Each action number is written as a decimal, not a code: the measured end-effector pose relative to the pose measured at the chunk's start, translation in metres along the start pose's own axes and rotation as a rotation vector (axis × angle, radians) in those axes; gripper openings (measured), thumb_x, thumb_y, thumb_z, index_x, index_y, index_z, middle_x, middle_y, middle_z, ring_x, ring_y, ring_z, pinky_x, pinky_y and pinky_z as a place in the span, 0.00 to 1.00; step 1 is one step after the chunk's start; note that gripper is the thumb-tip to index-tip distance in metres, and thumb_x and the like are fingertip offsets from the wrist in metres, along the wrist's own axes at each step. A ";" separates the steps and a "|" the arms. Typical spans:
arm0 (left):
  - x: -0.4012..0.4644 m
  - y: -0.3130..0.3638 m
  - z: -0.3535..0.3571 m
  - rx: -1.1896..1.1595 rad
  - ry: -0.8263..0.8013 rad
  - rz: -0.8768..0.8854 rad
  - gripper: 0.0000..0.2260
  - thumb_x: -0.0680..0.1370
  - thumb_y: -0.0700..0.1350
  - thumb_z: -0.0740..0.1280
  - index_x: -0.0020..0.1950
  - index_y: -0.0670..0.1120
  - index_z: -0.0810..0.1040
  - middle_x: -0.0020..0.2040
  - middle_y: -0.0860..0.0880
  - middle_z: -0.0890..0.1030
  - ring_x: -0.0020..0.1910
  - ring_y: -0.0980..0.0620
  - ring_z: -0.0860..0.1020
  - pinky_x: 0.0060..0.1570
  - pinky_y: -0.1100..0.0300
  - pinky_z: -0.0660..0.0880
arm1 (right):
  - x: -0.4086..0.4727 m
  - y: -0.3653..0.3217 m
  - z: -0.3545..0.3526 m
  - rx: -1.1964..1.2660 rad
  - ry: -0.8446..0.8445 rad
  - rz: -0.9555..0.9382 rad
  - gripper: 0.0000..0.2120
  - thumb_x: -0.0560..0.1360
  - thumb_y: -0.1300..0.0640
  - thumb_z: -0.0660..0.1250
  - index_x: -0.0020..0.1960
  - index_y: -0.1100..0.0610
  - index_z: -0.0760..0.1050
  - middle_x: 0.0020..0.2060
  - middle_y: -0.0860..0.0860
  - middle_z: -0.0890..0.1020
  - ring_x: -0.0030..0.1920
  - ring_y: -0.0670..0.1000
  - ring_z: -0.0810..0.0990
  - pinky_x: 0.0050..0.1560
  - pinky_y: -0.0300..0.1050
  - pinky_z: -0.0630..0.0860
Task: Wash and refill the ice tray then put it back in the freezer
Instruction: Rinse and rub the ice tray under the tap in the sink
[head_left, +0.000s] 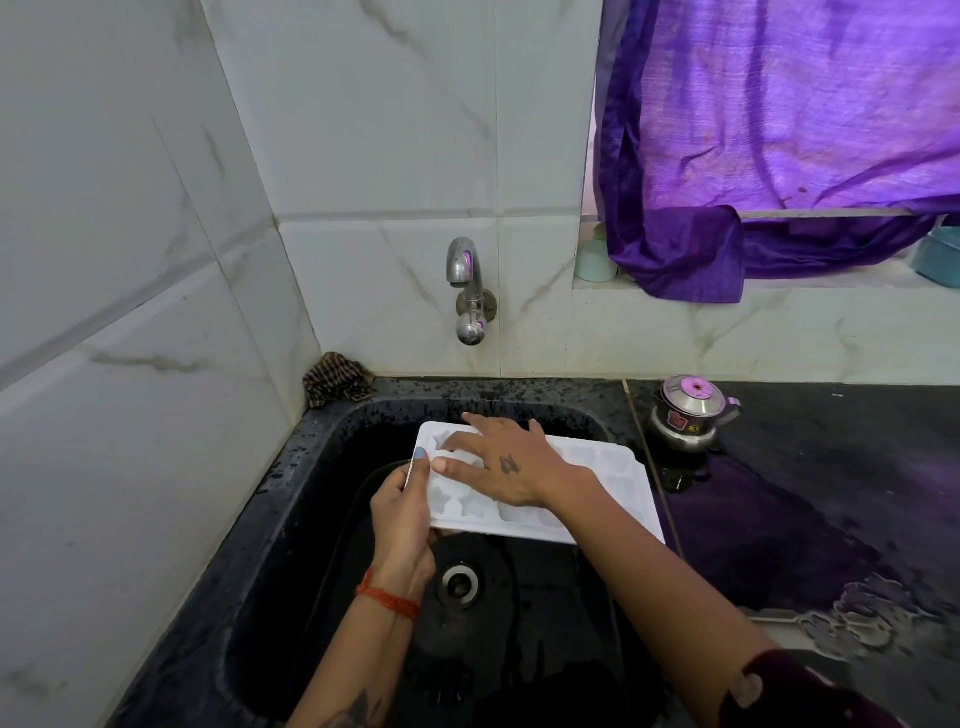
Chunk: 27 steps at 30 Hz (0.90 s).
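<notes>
A white ice tray (597, 483) is held above the black sink (322, 467), under the chrome tap (467, 286) on the tiled wall. No water can be seen falling from the spout, though at this angle a thin stream would be hard to make out. The tray is tilted slightly, its near long edge over the drain (460, 582), its right end reaching over the sink's right rim.

The left hand (402, 514) grips the tray's left end, thumb curled over the top edge and fingers wrapped underneath. A red thread bracelet (387, 600) circles that wrist. The right hand (498, 462) lies on top of the tray with fingers spread and fairly straight, fingertips pressing into the moulded compartments near the left end.

On the dark desk to the right of the sink stands a small steel pot (688, 415) with a lid. A striped cloth (337, 384) is bunched in the back left corner by the wall. A purple curtain (779, 145) hangs over the window ledge above.
</notes>
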<state>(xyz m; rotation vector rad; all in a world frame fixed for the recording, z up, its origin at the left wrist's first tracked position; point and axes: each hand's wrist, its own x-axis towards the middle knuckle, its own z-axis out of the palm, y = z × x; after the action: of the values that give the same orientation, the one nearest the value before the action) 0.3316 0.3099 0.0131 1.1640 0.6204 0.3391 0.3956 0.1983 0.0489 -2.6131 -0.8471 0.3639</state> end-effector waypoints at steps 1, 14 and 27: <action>-0.001 0.000 0.000 -0.003 -0.001 -0.003 0.09 0.79 0.45 0.65 0.41 0.44 0.79 0.38 0.46 0.81 0.31 0.55 0.80 0.30 0.63 0.78 | 0.000 0.001 -0.001 -0.008 -0.001 -0.003 0.25 0.76 0.32 0.50 0.66 0.40 0.68 0.76 0.49 0.58 0.75 0.54 0.56 0.71 0.67 0.47; -0.004 0.001 -0.003 0.001 -0.023 0.034 0.08 0.80 0.43 0.64 0.42 0.45 0.78 0.35 0.53 0.83 0.34 0.56 0.80 0.35 0.60 0.76 | -0.002 -0.003 0.001 -0.061 -0.015 -0.002 0.26 0.76 0.32 0.48 0.70 0.39 0.65 0.77 0.50 0.56 0.76 0.55 0.55 0.72 0.64 0.47; 0.003 0.000 -0.008 0.006 0.060 0.013 0.09 0.80 0.48 0.64 0.43 0.45 0.77 0.41 0.46 0.81 0.37 0.50 0.80 0.31 0.59 0.77 | -0.019 0.038 -0.001 0.160 0.237 -0.029 0.26 0.76 0.38 0.60 0.71 0.44 0.62 0.76 0.49 0.58 0.75 0.51 0.58 0.75 0.62 0.48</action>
<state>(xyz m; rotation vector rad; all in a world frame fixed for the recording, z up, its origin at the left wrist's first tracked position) 0.3290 0.3172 0.0105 1.1677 0.6667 0.3842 0.4001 0.1578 0.0368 -2.4330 -0.7417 0.1055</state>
